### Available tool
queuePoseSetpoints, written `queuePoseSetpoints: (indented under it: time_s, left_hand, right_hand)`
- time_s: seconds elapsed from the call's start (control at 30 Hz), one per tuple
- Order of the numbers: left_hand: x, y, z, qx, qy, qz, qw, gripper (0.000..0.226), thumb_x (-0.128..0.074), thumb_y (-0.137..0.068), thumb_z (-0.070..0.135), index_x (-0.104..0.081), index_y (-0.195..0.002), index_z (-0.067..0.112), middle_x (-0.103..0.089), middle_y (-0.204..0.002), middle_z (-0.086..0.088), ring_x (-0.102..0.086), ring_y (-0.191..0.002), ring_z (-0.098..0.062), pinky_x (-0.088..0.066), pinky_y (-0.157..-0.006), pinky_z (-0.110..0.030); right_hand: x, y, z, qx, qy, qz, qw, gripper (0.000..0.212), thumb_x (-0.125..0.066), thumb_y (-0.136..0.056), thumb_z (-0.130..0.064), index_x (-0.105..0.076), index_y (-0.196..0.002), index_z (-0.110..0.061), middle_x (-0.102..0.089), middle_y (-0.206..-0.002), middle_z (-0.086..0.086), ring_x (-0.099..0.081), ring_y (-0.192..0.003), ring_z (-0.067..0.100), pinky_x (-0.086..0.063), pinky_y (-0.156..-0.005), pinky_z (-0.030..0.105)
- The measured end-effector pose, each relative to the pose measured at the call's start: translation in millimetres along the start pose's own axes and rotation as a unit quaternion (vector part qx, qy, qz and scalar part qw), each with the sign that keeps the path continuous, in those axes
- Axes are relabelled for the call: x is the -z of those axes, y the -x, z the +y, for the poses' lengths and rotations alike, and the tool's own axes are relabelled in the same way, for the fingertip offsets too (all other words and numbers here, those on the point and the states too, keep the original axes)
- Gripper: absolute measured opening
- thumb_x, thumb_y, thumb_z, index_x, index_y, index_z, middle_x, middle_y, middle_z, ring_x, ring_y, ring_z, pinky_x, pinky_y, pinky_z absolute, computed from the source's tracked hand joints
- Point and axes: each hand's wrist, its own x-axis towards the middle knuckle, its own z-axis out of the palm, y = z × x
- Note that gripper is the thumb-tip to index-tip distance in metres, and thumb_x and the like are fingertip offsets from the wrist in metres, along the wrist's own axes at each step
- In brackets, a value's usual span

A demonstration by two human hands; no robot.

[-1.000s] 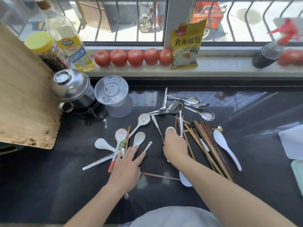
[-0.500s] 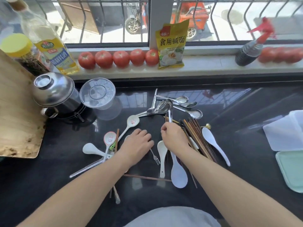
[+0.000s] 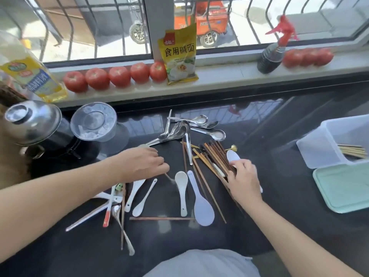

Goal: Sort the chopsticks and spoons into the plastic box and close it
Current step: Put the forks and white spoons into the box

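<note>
Spoons and chopsticks lie scattered on the black counter [image 3: 279, 206]. Metal spoons [image 3: 179, 132] are heaped at the back, with white spoons [image 3: 181, 188] and a white rice paddle [image 3: 201, 206] in front. My left hand [image 3: 145, 164] has its fingers curled and pinches a thin small fork [image 3: 170, 178]. Over a bundle of dark wooden chopsticks [image 3: 215, 154], my right hand [image 3: 243, 180] curls its fingers and thumb round their near ends, beside a white spoon [image 3: 232, 156]. The translucent plastic box [image 3: 327, 136] stands open at the right with pale chopsticks [image 3: 351, 151] inside. Its green lid [image 3: 343, 188] lies in front of it.
A steel pot [image 3: 32, 122] and a clear plastic tub [image 3: 93, 120] stand at the back left. The windowsill holds tomatoes [image 3: 117, 76], a yellow packet [image 3: 179, 56], an oil bottle [image 3: 30, 76] and a spray bottle [image 3: 273, 54]. A single chopstick [image 3: 161, 218] lies crosswise near me.
My right hand has moved right from the white spoons to the dark chopstick bundle. My left hand slid right and closed over the small fork. The view turned right, showing the box.
</note>
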Motion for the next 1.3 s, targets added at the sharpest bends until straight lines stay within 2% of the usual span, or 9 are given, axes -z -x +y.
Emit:
queuePoseSetpoints:
  time_s: [0.1, 0.17, 0.23, 0.33, 0.4, 0.5, 0.63, 0.9, 1.3]
  left_hand:
    - [15.5, 25.9, 25.1, 0.222, 0.128, 0.073, 0.964, 0.050, -0.052, -0.076, -0.010, -0.056, -0.118, 0.018, -0.058, -0.083, 0.004, -0.060, -0.068, -0.026, -0.046, -0.057, -0.035]
    - [18.6, 33.2, 56.3, 0.414, 0.277, 0.109, 0.860, 0.040, -0.055, -0.089, -0.004, -0.061, -0.118, 0.023, -0.059, -0.085, 0.013, -0.063, -0.077, -0.024, -0.043, -0.062, -0.032]
    - [19.3, 34.3, 89.2, 0.541, 0.427, 0.141, 0.711, 0.025, -0.052, -0.099, 0.008, -0.065, -0.106, 0.029, -0.063, -0.083, 0.015, -0.067, -0.082, -0.016, -0.050, -0.070, -0.031]
    - [17.1, 35.6, 135.8, 0.607, 0.577, 0.184, 0.515, 0.016, -0.055, -0.100, 0.007, -0.062, -0.102, 0.022, -0.068, -0.093, 0.000, -0.073, -0.072, -0.017, -0.061, -0.071, -0.034]
    - [13.4, 39.0, 160.0, 0.632, 0.621, 0.188, 0.424, 0.011, -0.056, -0.099, 0.005, -0.061, -0.101, 0.014, -0.069, -0.095, -0.008, -0.072, -0.069, -0.023, -0.063, -0.072, -0.040]
    - [8.1, 41.3, 179.6, 0.640, 0.664, 0.176, 0.344, 0.012, -0.056, -0.097, 0.000, -0.059, -0.103, 0.010, -0.075, -0.095, -0.012, -0.065, -0.064, -0.023, -0.059, -0.070, -0.042]
    - [15.9, 33.3, 175.7, 0.636, 0.706, 0.181, 0.255, 0.018, -0.053, -0.093, -0.008, -0.056, -0.107, 0.003, -0.070, -0.091, -0.016, -0.054, -0.059, -0.022, -0.048, -0.062, -0.036]
    - [27.4, 22.0, 169.9, 0.588, 0.755, 0.213, 0.197, 0.018, -0.049, -0.097, -0.006, -0.055, -0.111, 0.003, -0.068, -0.085, -0.012, -0.055, -0.057, -0.018, -0.048, -0.061, -0.032]
    - [35.8, 26.8, 185.0, 0.586, 0.760, 0.204, 0.193, 0.024, -0.051, -0.093, -0.009, -0.059, -0.112, 0.003, -0.062, -0.080, -0.009, -0.051, -0.057, -0.015, -0.040, -0.058, -0.030]
  right_hand:
    - [-9.7, -22.0, 9.5, 0.023, 0.074, -0.082, 0.994, 0.058, -0.058, -0.096, -0.033, -0.039, -0.149, -0.021, -0.024, -0.159, 0.012, -0.024, -0.141, 0.036, -0.030, -0.116, 0.048]
    - [-20.6, -23.7, 10.7, 0.051, 0.142, -0.139, 0.979, 0.070, -0.047, -0.100, -0.050, -0.017, -0.158, -0.026, -0.006, -0.166, 0.011, -0.008, -0.150, 0.036, -0.016, -0.123, 0.049]
    - [-29.2, -14.7, 12.1, 0.070, 0.188, -0.147, 0.968, 0.073, -0.038, -0.102, -0.054, -0.006, -0.161, -0.026, -0.002, -0.167, 0.012, -0.003, -0.153, 0.035, -0.011, -0.125, 0.050]
    - [-31.3, 4.6, 18.6, 0.053, 0.193, -0.107, 0.974, 0.071, -0.048, -0.101, -0.046, -0.017, -0.160, -0.022, -0.010, -0.166, 0.015, -0.011, -0.152, 0.038, -0.015, -0.124, 0.052]
    - [-29.8, 15.5, 20.1, 0.064, 0.166, -0.042, 0.983, 0.064, -0.062, -0.095, -0.037, -0.040, -0.152, -0.018, -0.028, -0.159, 0.018, -0.024, -0.146, 0.040, -0.025, -0.119, 0.053]
    - [-27.7, 14.2, 6.7, 0.107, 0.115, 0.029, 0.987, 0.029, -0.066, -0.093, -0.018, -0.068, -0.121, -0.015, -0.055, -0.124, 0.008, -0.047, -0.115, 0.028, -0.050, -0.095, 0.043]
    - [-27.5, -17.8, -23.5, 0.100, 0.144, -0.018, 0.984, 0.022, -0.056, -0.099, -0.014, -0.075, -0.110, -0.019, -0.062, -0.099, 0.002, -0.044, -0.089, 0.019, -0.045, -0.076, 0.033]
    - [-34.8, -44.4, -55.3, 0.045, 0.166, -0.058, 0.983, 0.029, -0.056, -0.100, -0.037, -0.074, -0.101, -0.015, -0.070, -0.096, 0.004, -0.063, -0.091, 0.027, -0.053, -0.076, 0.036]
    - [-36.6, -57.5, -79.5, -0.052, 0.103, -0.133, 0.984, 0.018, -0.062, -0.099, -0.024, -0.071, -0.109, -0.013, -0.070, -0.109, 0.011, -0.064, -0.101, 0.034, -0.048, -0.079, 0.037]
